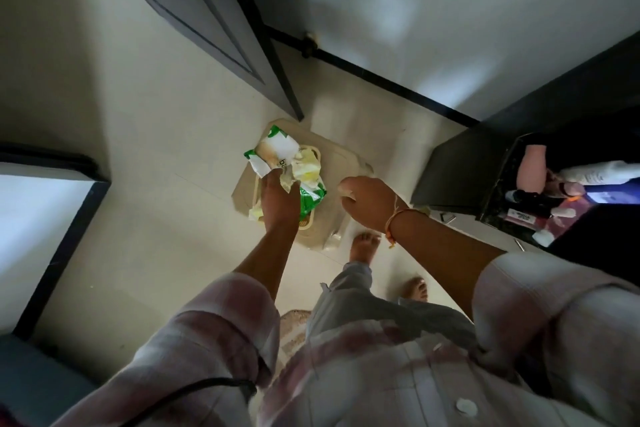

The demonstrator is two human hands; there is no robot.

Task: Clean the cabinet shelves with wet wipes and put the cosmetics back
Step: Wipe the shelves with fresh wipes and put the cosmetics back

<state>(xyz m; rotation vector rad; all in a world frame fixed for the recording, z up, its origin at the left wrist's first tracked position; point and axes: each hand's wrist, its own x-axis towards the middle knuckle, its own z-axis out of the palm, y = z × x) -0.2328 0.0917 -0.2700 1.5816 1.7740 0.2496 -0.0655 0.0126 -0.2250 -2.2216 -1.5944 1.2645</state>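
Cabinet (pixel 460 163) holding cosmetics (pixel 533 170) stands right of the right grip (pixel 367 201), which is curled, nothing visible inside. Tray (pixel 346 156) on the floor below the left grip (pixel 278 201), clamped on wipes pack (pixel 287 166). Steady pack, pinch one wipe, pull straight.

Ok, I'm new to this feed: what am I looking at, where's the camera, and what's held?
There is no machine: these are a person's two bare hands. The single picture comes from a wide-angle camera on the head, looking down, so you see sleeves and bare feet on the pale floor. The left hand grips a green and white wet wipes pack above a beige tray on the floor. The right hand hangs beside it, fingers curled; whether it holds anything is hidden. At the right stands a dark cabinet with cosmetics bottles on its shelf.
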